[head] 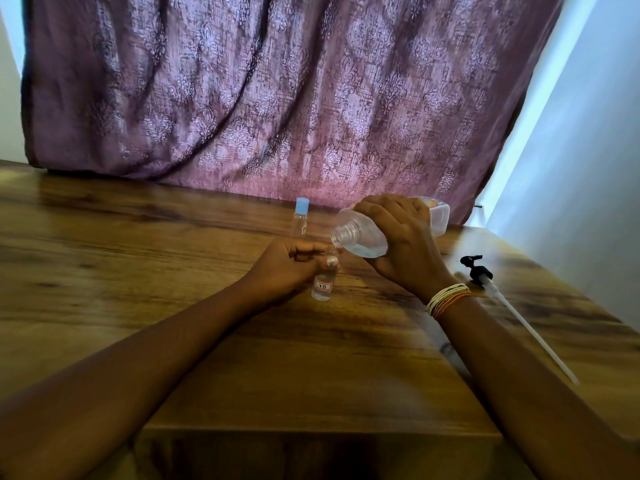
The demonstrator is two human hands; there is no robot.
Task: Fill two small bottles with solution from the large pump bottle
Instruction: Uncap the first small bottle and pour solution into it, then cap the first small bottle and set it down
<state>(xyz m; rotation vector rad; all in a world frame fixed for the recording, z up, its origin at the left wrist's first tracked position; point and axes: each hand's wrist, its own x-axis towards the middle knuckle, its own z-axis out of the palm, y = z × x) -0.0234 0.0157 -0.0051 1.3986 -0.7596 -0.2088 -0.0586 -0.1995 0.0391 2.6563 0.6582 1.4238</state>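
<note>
Two hands engaged: your right hand (pixel 398 237) grips the large clear pump bottle (pixel 360 237), tipped mouth-down toward 9 o'clock, so solution runs into the small clear labelled bottle (pixel 322 287) your left hand (pixel 287 268) pinches upright on the wooden surface (pixel 138 271).

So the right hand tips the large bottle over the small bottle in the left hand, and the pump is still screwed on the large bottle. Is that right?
Not quite. The pump is off and lies on the table, right of the right hand. The large bottle has an open neck, tipped over the small bottle in the left hand. The head view shows this.
</note>
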